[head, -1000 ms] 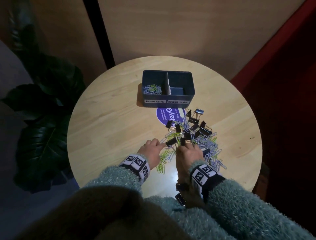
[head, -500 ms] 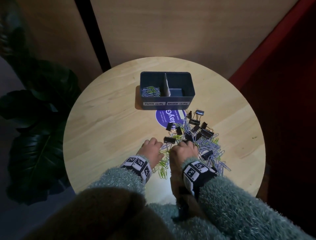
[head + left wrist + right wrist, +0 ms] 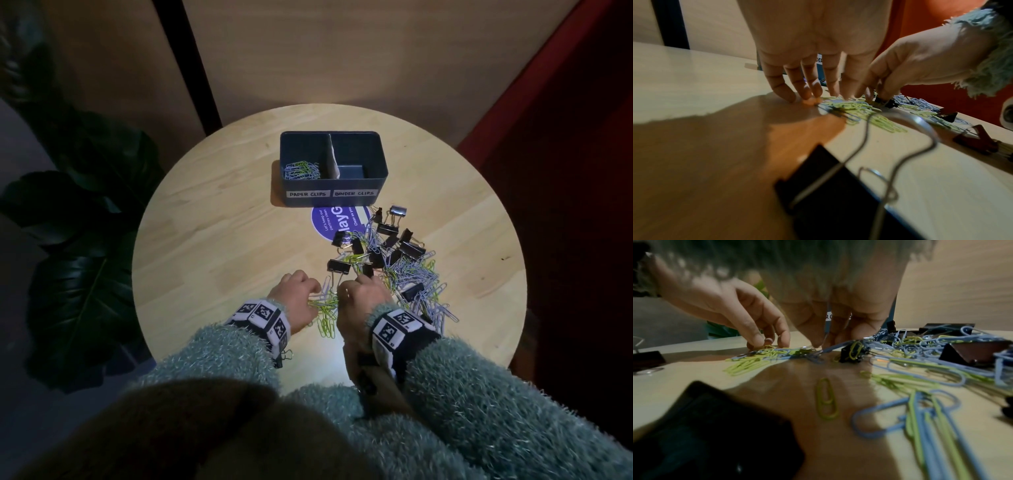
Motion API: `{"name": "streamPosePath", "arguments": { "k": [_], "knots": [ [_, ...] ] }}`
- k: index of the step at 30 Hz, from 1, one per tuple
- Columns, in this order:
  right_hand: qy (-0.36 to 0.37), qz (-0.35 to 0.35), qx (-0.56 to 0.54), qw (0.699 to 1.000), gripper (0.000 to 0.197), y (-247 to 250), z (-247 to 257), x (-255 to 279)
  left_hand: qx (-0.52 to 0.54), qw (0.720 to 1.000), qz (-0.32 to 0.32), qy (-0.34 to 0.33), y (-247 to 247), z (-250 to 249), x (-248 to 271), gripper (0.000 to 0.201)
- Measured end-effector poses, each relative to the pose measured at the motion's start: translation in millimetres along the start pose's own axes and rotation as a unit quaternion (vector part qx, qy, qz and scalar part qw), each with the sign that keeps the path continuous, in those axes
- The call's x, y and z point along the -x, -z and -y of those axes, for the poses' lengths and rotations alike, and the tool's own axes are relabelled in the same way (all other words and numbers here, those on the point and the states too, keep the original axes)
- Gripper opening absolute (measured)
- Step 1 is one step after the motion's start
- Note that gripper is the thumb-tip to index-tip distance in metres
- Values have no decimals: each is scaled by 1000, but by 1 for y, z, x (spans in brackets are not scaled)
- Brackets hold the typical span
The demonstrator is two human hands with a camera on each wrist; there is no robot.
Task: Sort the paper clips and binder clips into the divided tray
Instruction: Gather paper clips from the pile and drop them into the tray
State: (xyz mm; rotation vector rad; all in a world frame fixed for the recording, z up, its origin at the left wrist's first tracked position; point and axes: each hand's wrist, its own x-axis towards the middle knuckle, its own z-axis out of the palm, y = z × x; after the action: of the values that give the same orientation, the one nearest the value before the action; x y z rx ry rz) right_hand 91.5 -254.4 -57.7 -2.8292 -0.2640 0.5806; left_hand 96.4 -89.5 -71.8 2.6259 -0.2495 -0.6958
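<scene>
A dark divided tray (image 3: 376, 186) stands at the table's far side. Its left compartment, labelled PAPER CLIPS, holds several paper clips (image 3: 301, 169). A mixed pile of blue and green paper clips (image 3: 416, 274) and black binder clips (image 3: 411, 249) lies in front of the tray. My left hand (image 3: 297, 295) pinches green paper clips (image 3: 748, 361) at the pile's near left edge, fingertips (image 3: 813, 95) on the wood. Close beside it, my right hand (image 3: 359, 298) pinches thin paper clips (image 3: 835, 346) with its fingertips (image 3: 819, 339). One binder clip (image 3: 851, 352) lies just before them.
A purple round sticker (image 3: 337, 222) lies partly under the pile. Loose binder clips lie near the front edge, one under my left wrist (image 3: 828, 186) and another under my right wrist (image 3: 705, 426). The round table (image 3: 212, 240) has bare wood on the left. A dark plant (image 3: 78, 246) stands to the left.
Both hands stay at the pile's near edge. My right hand has shifted slightly left, closer to the left hand, and both hands' fingers have closed down onto the paper clips.
</scene>
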Motion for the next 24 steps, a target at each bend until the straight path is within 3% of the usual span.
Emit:
{"name": "streamPosePath", "arguments": {
  "k": [2, 4, 8, 11, 14, 24],
  "knots": [
    [-8, 57, 18, 998, 37, 2, 2, 1, -26, 1000, 11, 6, 1, 0, 6, 74],
    [12, 93, 74, 993, 52, 3, 8, 1, -62, 998, 17, 11, 1, -3, 9, 87],
    [43, 105, 70, 991, 73, -8, 16, 2, -16, 999, 13, 32, -7, -4, 8, 68],
    [43, 91, -6, 995, 61, -16, 16, 1, 27, 999, -3, 40, -11, -8, 10, 39],
    [41, 62, -37, 997, 42, -20, 14, 0, 36, 998, -9, 44, -15, -8, 10, 23],
    [71, 75, -16, 995, 29, -12, 12, -7, -38, 999, 23, 31, -14, -12, 10, 25]
  ]
}}
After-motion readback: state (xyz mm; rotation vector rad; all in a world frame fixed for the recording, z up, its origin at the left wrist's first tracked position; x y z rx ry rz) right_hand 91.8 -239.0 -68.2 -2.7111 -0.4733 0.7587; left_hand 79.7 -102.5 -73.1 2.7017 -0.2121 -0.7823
